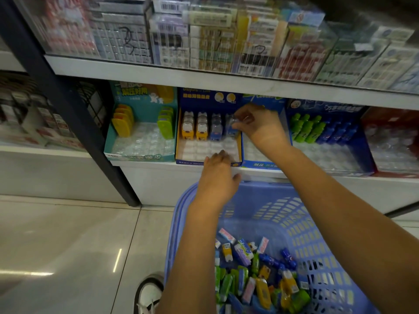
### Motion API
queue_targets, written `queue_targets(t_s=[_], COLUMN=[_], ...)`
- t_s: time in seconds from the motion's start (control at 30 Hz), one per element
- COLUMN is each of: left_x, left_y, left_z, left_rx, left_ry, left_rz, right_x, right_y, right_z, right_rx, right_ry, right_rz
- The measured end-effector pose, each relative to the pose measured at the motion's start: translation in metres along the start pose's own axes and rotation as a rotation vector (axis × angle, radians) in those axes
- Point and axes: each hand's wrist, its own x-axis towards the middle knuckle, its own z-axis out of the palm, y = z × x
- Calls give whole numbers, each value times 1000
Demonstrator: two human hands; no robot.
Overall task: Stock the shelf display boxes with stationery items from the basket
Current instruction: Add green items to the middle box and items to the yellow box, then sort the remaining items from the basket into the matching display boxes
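On the lower shelf, the right hand (258,123) pinches a small blue, clear-wrapped stationery piece (232,126) at the right end of the back row in the dark-blue display box (237,152), beside yellow and blue ones already standing there. The left hand (217,175) rests with fingers spread and empty on that box's front edge, apparently steadying it. Below, the purple basket (294,214) holds many mixed items (260,275) yet to be shelved. The risk, as I judge it: pushed in tilted, the piece could topple its neighbours, or miss its tray slot. A slack left hand might let the light cardboard box slide backward.
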Motion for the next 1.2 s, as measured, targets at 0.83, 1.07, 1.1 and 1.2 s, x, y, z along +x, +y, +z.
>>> queue_targets(t_s=[0.83, 1.07, 1.1, 1.2], left_x=[1, 1, 1, -7], left_y=[-8, -8, -7, -1], left_z=[3, 2, 2, 2], left_rx=[48, 48, 45, -121], left_ry=[-7, -29, -29, 113], left_rz=[49, 45, 46, 85], right_x=[20, 27, 27, 20], right_y=[4, 8, 8, 4], right_z=[8, 1, 1, -4], right_rx=[-301, -303, -327, -383], right_ry=[-270, -282, -289, -329], right_rz=[-113, -104, -115, -133])
